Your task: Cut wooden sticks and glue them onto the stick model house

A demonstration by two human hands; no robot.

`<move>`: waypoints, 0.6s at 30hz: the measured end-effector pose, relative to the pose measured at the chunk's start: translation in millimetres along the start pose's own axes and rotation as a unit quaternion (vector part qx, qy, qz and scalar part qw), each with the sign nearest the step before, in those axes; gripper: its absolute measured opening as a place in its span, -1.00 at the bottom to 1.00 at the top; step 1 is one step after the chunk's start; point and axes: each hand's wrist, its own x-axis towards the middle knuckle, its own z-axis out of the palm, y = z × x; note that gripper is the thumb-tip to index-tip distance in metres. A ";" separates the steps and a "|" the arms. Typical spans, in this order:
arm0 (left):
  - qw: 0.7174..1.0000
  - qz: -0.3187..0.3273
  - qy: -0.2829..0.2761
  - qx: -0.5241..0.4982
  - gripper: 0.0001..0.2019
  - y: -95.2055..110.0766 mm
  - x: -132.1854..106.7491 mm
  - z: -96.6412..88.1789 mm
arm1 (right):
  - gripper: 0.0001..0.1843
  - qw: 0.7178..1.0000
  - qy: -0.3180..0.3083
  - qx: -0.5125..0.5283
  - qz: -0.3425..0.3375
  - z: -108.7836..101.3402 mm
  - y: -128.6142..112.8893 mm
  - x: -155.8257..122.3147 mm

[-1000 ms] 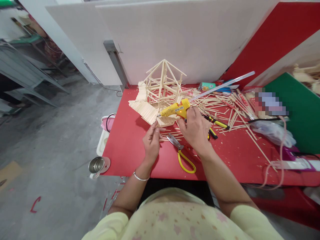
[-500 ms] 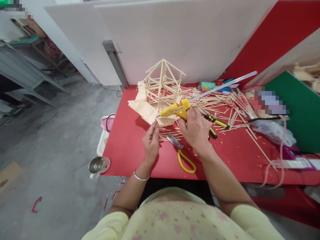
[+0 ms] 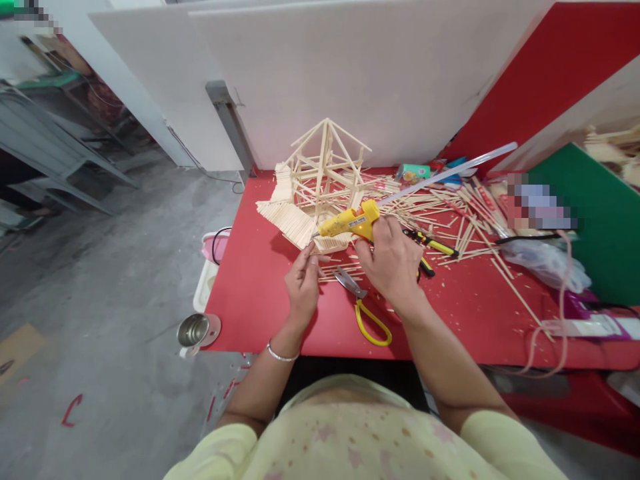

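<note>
My right hand (image 3: 390, 257) is wrapped round a yellow hot glue gun (image 3: 353, 220) with a long clear glue stick (image 3: 455, 170) out of its back. The nozzle points left and down at the front edge of a wooden stick model (image 3: 295, 223), a pavilion-like frame with slatted panels round its base. At that edge, fingers of my left hand (image 3: 303, 283) are pinched together close to the nozzle. Whether they grip the model's edge or a small stick cannot be made out. Scissors with yellow handles (image 3: 373, 323) lie between my forearms, beside several loose sticks.
Wooden sticks (image 3: 465, 220) are scattered over the right of the red table (image 3: 240, 293), with yellow-and-black pliers (image 3: 435, 245) among them. A metal cup (image 3: 195, 330) sits at the left front corner. A white panel (image 3: 320, 73) stands behind; a green board (image 3: 585, 227) leans at right.
The glue gun and my right hand have shifted very slightly down and left. My left hand and the model look unmoved.
</note>
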 end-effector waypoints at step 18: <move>1.000 0.002 -0.004 -0.001 -0.52 0.7 -0.3 0.1 | -0.62 1.000 0.016 -0.012 0.009 5.8 -0.9 2.4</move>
